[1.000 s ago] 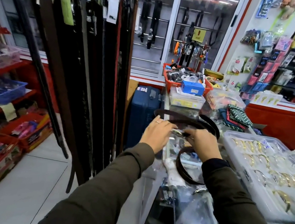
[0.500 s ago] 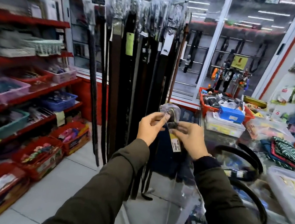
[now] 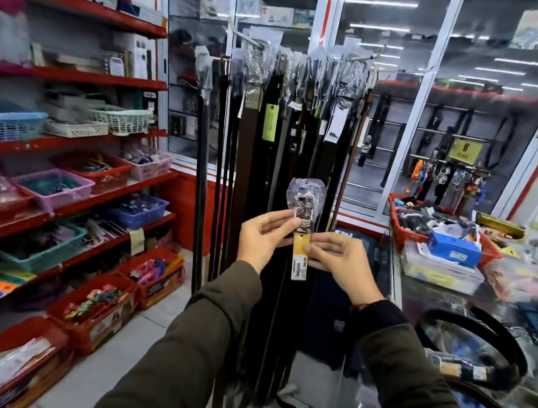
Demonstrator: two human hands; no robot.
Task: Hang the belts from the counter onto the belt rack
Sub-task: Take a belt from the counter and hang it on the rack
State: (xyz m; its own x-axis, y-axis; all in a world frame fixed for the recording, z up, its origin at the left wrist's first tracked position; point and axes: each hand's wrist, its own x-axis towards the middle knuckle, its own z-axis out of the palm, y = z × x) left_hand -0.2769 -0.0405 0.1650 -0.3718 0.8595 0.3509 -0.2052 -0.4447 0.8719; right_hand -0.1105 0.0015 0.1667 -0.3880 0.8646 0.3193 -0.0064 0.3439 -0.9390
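Before the belt rack (image 3: 294, 110), raised higher than a moment ago: one belt (image 3: 305, 209), buckle end up in clear wrap, yellow tag below. Pinched by left hand (image 3: 264, 241) and right hand (image 3: 338, 265) together. Strap hidden behind forearms. Two more belts (image 3: 468, 349) coiled on the counter (image 3: 420, 294), partly cut off.

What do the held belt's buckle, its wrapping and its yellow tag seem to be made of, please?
Buckle: likely metal, silvery with glints. Wrapping: thin clear plastic film, crinkled and shiny. Yellow tag: probably matte card or paper, flat and printed. Both hands pinch the belt just below the buckle.
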